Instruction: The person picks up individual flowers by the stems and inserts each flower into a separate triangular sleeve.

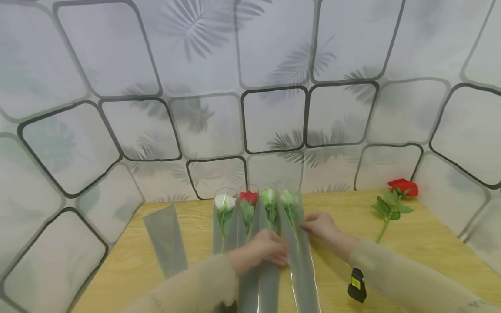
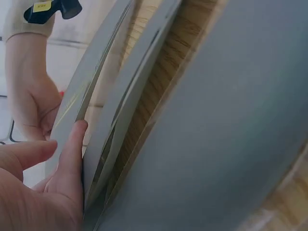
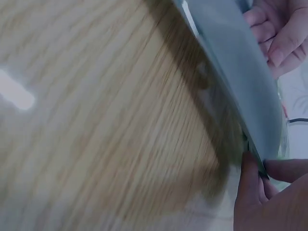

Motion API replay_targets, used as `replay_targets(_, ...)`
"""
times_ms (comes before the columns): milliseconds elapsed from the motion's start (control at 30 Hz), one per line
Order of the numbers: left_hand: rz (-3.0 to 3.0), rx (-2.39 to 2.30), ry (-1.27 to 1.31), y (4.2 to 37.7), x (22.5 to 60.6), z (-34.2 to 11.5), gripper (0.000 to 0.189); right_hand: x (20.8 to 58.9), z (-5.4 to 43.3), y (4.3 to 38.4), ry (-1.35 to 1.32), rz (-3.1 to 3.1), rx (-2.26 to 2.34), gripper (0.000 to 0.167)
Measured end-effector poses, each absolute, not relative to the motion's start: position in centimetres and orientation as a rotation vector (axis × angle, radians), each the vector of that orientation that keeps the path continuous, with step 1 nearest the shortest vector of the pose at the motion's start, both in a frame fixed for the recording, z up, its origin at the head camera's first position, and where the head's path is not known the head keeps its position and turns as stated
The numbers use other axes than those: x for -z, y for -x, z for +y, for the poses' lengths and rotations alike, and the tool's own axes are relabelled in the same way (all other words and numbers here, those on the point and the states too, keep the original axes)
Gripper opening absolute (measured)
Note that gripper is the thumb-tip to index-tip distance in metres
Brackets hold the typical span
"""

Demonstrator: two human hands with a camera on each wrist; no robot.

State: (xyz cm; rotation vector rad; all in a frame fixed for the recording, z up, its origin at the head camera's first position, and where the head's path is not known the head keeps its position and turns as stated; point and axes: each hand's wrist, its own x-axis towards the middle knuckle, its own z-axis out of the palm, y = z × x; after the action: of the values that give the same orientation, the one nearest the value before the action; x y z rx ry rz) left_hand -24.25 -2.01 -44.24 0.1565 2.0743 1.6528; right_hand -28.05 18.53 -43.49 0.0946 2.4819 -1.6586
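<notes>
Wrapped single roses lie in a row: a white rose (image 1: 225, 202), a red rose (image 1: 248, 198) and two pale green ones, each in a grey clear-fronted sleeve. At the row's right end, the last sleeve (image 1: 305, 278) holds a pale green rose (image 1: 287, 198). My right hand (image 1: 321, 224) pinches this sleeve's right edge near the bloom, between thumb and fingers in the right wrist view. Over the neighbouring sleeves, my left hand (image 1: 270, 248) reaches to its left edge. In the left wrist view, its extended fingers (image 2: 72, 163) touch the sleeve, thumb apart.
A flat grey sleeve (image 1: 166, 239) lies on the left of the wooden table (image 1: 125, 269). An unwrapped red rose (image 1: 403, 187) with a leafy stem lies at the back right. Patterned white cloth (image 1: 274, 119) walls the back and sides.
</notes>
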Motion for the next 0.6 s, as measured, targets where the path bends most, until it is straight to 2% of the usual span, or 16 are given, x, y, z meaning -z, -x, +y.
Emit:
replay_targets(200, 2.127, -1.607, -0.146, 24.4, 44.2, -1.5, 0.015, 43.9, 18.8, 28.8, 0.078, 2.742, 1.282, 0.012)
replay_targets(600, 2.287, -1.4, -0.273, 25.5, 42.5, -2.2, 0.009, 42.9, 18.3, 29.1, 0.144, 2.813, 1.144, 0.013)
